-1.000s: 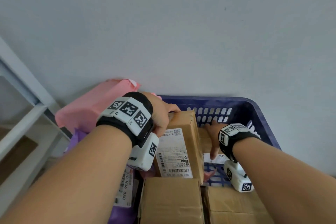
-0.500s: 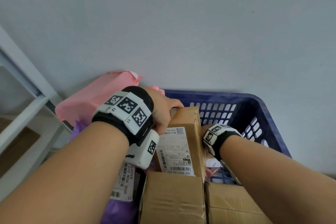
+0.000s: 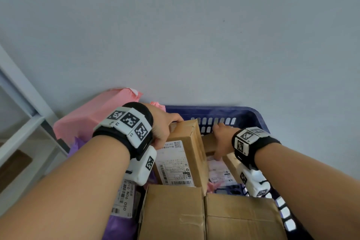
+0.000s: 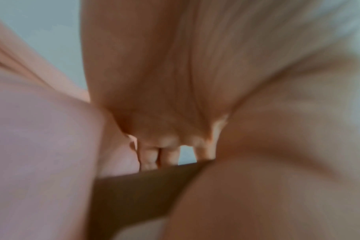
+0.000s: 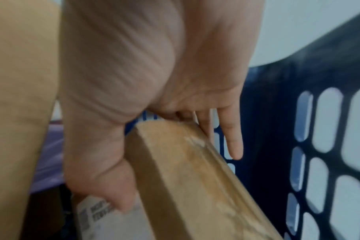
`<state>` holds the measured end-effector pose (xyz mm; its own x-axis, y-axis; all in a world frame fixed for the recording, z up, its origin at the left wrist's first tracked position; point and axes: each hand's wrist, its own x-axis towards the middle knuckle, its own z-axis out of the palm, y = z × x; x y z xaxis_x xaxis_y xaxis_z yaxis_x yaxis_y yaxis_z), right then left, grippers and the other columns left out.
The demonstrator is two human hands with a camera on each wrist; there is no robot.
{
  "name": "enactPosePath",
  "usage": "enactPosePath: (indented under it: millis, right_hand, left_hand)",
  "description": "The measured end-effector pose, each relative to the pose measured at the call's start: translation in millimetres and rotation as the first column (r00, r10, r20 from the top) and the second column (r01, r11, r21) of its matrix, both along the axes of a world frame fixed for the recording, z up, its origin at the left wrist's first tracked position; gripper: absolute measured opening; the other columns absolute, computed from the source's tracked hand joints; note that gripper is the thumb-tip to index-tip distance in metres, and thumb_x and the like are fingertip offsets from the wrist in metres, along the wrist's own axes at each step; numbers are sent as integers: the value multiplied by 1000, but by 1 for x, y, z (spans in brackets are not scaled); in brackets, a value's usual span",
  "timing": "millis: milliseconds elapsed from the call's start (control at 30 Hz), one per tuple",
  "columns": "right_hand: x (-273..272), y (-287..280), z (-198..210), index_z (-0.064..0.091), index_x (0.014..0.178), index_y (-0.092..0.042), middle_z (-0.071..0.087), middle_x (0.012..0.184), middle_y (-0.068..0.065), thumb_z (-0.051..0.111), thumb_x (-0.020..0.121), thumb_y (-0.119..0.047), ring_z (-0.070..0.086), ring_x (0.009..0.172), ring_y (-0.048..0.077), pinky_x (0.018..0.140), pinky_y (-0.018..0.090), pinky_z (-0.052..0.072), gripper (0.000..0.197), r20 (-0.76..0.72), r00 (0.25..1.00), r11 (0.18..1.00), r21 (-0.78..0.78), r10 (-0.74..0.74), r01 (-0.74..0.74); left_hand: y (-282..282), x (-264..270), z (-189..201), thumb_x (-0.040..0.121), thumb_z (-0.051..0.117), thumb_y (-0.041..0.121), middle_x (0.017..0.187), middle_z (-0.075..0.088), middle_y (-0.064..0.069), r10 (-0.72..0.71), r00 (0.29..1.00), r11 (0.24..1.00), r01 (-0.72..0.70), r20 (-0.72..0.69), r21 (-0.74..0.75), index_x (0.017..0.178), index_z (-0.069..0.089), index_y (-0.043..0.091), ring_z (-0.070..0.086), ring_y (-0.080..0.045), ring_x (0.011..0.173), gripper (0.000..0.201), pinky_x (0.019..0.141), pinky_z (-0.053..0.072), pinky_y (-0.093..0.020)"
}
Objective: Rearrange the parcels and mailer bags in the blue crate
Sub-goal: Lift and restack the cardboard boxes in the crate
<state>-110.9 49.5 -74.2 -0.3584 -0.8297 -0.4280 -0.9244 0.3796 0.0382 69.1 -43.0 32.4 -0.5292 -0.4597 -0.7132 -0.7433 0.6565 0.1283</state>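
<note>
Right hand [image 3: 222, 140] grips the flat box [image 5: 187, 175] by its far end, long axis running back toward the wrist, just right of the tall box [image 3: 182, 154] the left hand [image 3: 163, 128] clasps on top, both deep in the crate [image 3: 251, 117].

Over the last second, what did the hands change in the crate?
The right hand took hold of the flat cardboard parcel by the far wall of the blue crate and tilted it up. The left hand still grips the upright labelled box; front boxes unchanged.
</note>
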Motion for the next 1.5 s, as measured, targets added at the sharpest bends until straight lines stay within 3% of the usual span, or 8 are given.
enactPosePath:
  millis: [200,400,667,833,967,1133,1267,1500]
  right_hand:
    - [-9,14,29,12,149,-38,33,143,10,67,64,-65,39,130,31,96,43,46,105,42,997,994,-90,-65,69]
    - [-21,22,76,33,137,-42,47,125,2,59,71,-59,49,114,25,90,41,45,73,218,963,894,-383,-158,234]
    - [-32,25,97,55,91,-28,66,100,1,56,68,-58,64,90,22,79,40,54,38,729,661,363,-575,-179,733]
    - [-17,25,83,57,104,-23,64,101,1,48,61,-64,63,99,26,91,50,52,60,913,402,90,-396,-70,914]
    - [1,23,65,52,110,-22,59,105,2,41,65,-66,58,98,25,90,47,49,63,942,333,-30,-334,-39,942]
    - [5,27,75,52,90,-18,54,99,2,39,82,-60,54,85,20,68,34,43,45,614,694,214,-671,-377,710]
    - [-3,34,96,50,113,-19,53,110,1,39,91,-42,54,75,20,64,29,40,33,170,915,477,-810,-366,342]
    - [-7,39,122,-1,146,-52,-11,160,1,64,78,-13,63,81,21,60,26,56,102,-116,993,942,-333,-12,-28]
  left_hand:
    - [2,0,1,66,72,-4,127,53,-7,-32,999,996,34,37,-81,143,27,44,58,-27,110,102,86,58,-42]
    - [4,-3,3,71,69,1,126,53,-9,-77,993,985,90,88,-144,145,23,46,58,-25,107,99,92,55,-45]
    - [6,-4,3,72,72,4,130,51,-8,-99,988,978,119,118,-173,147,19,45,53,-23,105,101,96,53,-46]
    - [6,-2,3,71,73,4,130,51,-9,-93,989,979,112,115,-170,148,18,45,50,-23,103,102,97,52,-48]
    - [7,-3,3,71,73,7,132,50,-9,-120,985,968,144,124,-206,148,17,44,54,-28,110,102,96,52,-46]
    - [9,-3,5,73,73,9,137,50,-9,-150,978,958,181,149,-224,151,18,38,56,-30,117,100,94,54,-42]
    - [11,-4,8,76,71,6,142,46,-7,-156,974,962,187,166,-198,152,18,34,55,-30,119,97,96,53,-44]
    - [16,-6,10,80,69,12,148,41,-6,-180,962,944,228,205,-237,154,15,32,49,-28,127,94,100,49,-42]
